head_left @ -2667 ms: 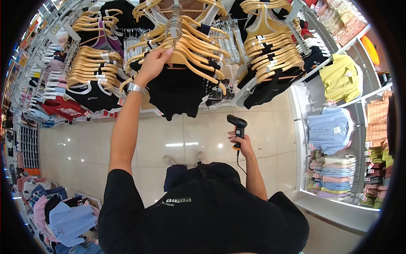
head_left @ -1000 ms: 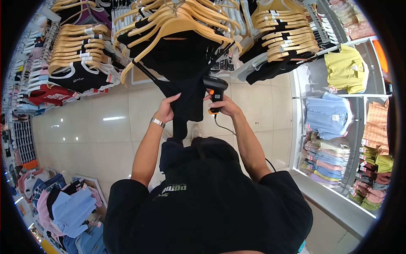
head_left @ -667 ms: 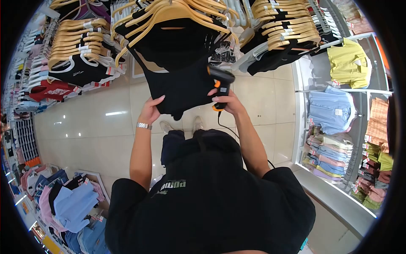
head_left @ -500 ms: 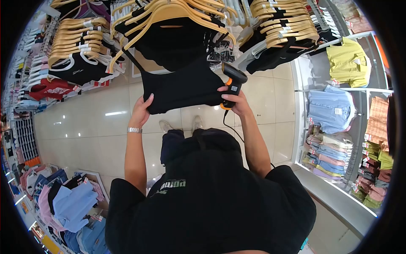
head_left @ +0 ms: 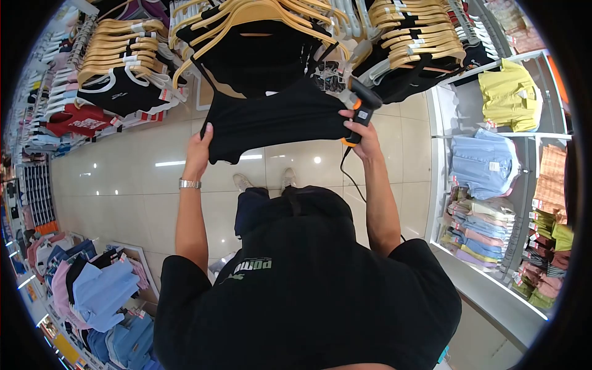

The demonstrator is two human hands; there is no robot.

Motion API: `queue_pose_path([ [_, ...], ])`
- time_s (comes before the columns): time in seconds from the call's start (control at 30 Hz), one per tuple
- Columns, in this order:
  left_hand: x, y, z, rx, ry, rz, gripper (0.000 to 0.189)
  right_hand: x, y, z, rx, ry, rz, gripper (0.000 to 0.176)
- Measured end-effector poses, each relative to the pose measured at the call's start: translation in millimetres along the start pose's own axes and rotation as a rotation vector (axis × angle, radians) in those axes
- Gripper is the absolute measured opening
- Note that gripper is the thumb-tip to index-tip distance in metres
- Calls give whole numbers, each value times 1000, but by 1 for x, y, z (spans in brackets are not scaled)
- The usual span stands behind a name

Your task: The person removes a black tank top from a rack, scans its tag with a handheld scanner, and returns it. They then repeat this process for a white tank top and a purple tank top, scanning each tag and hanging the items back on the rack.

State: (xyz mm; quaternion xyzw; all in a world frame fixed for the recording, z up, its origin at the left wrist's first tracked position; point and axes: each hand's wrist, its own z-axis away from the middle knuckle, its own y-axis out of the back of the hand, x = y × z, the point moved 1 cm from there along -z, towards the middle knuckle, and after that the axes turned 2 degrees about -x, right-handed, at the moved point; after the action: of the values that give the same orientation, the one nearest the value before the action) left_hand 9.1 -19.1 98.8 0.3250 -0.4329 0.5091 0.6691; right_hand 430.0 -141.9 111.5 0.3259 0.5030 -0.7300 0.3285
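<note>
A black tank top (head_left: 274, 120) with thin straps hangs from a wooden hanger (head_left: 259, 12) on the rack ahead, its body stretched sideways between my hands. My left hand (head_left: 198, 151), with a metal watch at the wrist, pinches the garment's lower left corner. On the other side, my right hand (head_left: 364, 139) grips a black and orange barcode scanner (head_left: 364, 111) and also pinches the top's right edge. The scanner's cable (head_left: 349, 176) runs down past my right forearm. Some of my right fingers are hidden behind the scanner.
Wooden hangers with black tops (head_left: 123, 89) crowd the rack at left, and more hangers (head_left: 425, 37) stand at right. Shelves along the right hold a yellow shirt (head_left: 509, 95) and a blue shirt (head_left: 484, 161). Folded clothes (head_left: 108, 293) lie at lower left. Tiled floor (head_left: 302, 219) is below.
My hands have moved farther apart, pulling the black tank top wider. The right hand with the scanner has shifted right and slightly up; the left hand has shifted a little left.
</note>
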Motion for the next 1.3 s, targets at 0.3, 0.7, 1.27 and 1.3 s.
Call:
queue_pose_path([
  [0.3, -35, -54, 18, -324, 123, 491, 59, 24, -26, 11, -237, -255, 128, 31],
  [0.7, -62, -39, 41, -474, 258, -161, 56, 38, -19, 31, -387, -390, 100, 33],
  [1.27, -28, -1, 71, -177, 162, -197, 39, -2, -5, 36, -184, -288, 294, 35],
  [1.3, -28, 0, 70, -148, 122, -142, 39, -5, -4, 34, -161, -266, 325, 35],
])
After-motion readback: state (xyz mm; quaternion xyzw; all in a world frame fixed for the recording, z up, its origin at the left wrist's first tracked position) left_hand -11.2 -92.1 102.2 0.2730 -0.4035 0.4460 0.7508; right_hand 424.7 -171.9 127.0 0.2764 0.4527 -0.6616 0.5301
